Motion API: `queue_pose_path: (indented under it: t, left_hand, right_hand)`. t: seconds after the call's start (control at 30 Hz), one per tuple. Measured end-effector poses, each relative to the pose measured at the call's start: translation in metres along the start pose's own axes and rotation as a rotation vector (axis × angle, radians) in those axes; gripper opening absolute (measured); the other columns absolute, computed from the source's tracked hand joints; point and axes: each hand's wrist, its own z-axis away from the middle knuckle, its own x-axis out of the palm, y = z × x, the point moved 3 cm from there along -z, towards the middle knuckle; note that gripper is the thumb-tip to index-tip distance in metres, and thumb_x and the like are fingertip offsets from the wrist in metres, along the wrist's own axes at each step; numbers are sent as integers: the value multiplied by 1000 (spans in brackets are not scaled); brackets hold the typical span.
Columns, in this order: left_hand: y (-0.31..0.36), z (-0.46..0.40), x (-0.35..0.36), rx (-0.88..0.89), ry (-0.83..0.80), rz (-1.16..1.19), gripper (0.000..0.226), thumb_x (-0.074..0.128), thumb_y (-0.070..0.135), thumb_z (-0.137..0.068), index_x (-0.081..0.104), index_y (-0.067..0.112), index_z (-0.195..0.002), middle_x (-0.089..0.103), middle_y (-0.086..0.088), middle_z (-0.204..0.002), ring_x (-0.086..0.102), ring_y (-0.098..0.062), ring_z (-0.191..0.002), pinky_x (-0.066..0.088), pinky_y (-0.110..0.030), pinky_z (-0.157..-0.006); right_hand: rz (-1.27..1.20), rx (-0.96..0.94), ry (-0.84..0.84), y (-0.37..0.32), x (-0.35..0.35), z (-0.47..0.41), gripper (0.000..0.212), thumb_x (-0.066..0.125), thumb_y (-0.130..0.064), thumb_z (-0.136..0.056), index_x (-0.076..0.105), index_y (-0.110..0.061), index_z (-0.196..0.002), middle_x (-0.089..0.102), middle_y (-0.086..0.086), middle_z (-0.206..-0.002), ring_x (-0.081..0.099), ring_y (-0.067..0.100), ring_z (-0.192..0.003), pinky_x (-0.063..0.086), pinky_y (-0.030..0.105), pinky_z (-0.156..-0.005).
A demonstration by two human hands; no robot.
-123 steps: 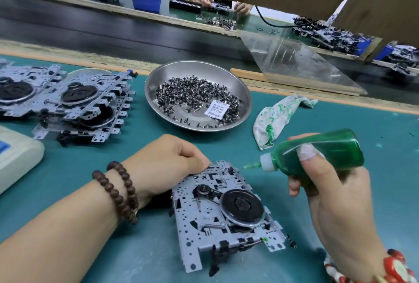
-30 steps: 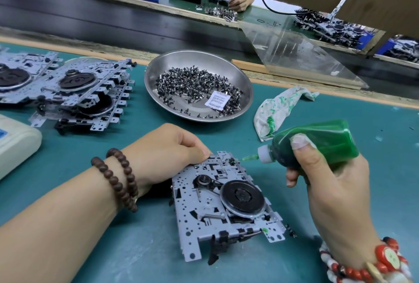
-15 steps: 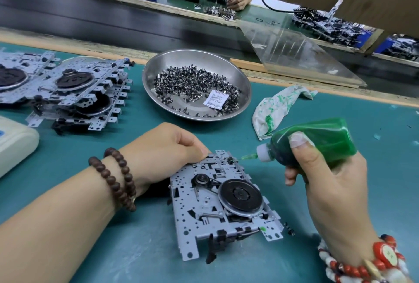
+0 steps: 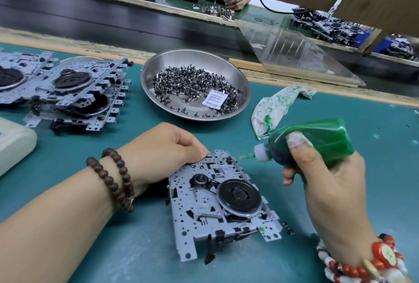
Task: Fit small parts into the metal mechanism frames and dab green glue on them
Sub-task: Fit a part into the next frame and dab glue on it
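Since a second ago little is changed: the green glue bottle (image 4: 317, 142) is kept gripped in the right hand (image 4: 328, 183), fingers and thumb curled round its body, and its nozzle (image 4: 247, 157) is brought slightly nearer the far corner of the metal mechanism frame (image 4: 222, 201). The frame is held where it was on the teal mat (image 4: 68, 260), in front of the person, by the left hand (image 4: 163, 153), whose curled fingers are pressed on the far left edge. A dab at that far corner is judged to be imminent; the tip is not yet seen touching metal.

The frame is seen as a perforated grey plate carrying a dark flywheel (image 4: 239, 198) and a small pulley (image 4: 199, 179) joined by a belt. One green dab (image 4: 260, 229) is already visible near its right near corner.
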Motion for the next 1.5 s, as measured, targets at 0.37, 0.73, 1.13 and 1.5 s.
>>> queue_pose_path:
  t: [0.37, 0.73, 1.13, 1.5]
  left_hand:
    - [-1, -1, 0, 24, -3, 11, 22, 61, 8, -85, 73, 9, -66, 73, -7, -76, 65, -11, -61, 55, -24, -64]
    - [0, -2, 1, 217, 79, -127, 12, 62, 18, -85, 71, 15, -78, 68, -3, -71, 55, -6, -63, 48, -24, -70]
    - [3, -3, 1, 243, 69, -233, 13, 60, 22, -88, 71, 15, -85, 63, 5, -69, 51, -4, -61, 42, -15, -61]
    - [0, -5, 1, 246, 73, -198, 13, 61, 21, -87, 70, 17, -79, 62, 4, -65, 51, -7, -60, 44, -22, -65]
  right_hand:
    - [21, 4, -2, -1, -2, 0, 28, 56, -24, -83, 59, 3, -86, 73, 6, -71, 52, 11, -46, 44, 18, -45]
    - [-444, 288, -87, -1, 11, 6, 38, 85, -50, -49, 68, -22, -67, 62, 5, -65, 46, 4, -38, 38, 11, -40]
    - [-228, 286, -290, -1, 29, 15, 35, 75, -61, -59, 69, -28, -68, 63, 1, -55, 46, 3, -39, 38, 12, -40]
    - [-203, 273, -290, -1, 29, 15, 34, 74, -61, -60, 70, -28, -69, 62, -4, -55, 45, 2, -40, 39, 11, -41]
